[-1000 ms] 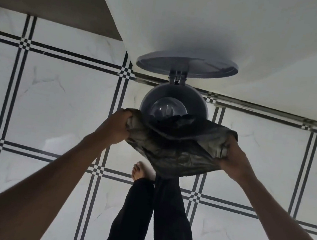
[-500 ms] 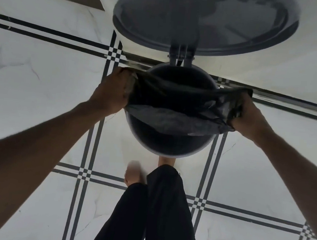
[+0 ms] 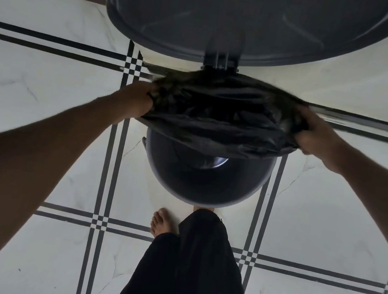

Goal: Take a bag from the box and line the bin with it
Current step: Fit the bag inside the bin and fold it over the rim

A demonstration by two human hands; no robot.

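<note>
There is 1 bin [image 3: 204, 184], 1 raised lid [image 3: 249, 21] and 1 dark bag [image 3: 216, 125]. 2 hands hold it: left hand [image 3: 136, 101], right hand [image 3: 318, 136]. Seemingly 1 bare foot [image 3: 162, 222] shows.

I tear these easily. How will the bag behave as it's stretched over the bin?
Probably floppy: the bag sags and wrinkles between the left hand and right hand. It looks thin, so likely light and tearable at each grip. The bin rim seems rigid.

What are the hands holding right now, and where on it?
The black bag, gripped at opposite sides of its open mouth by the left hand and right hand.
</note>
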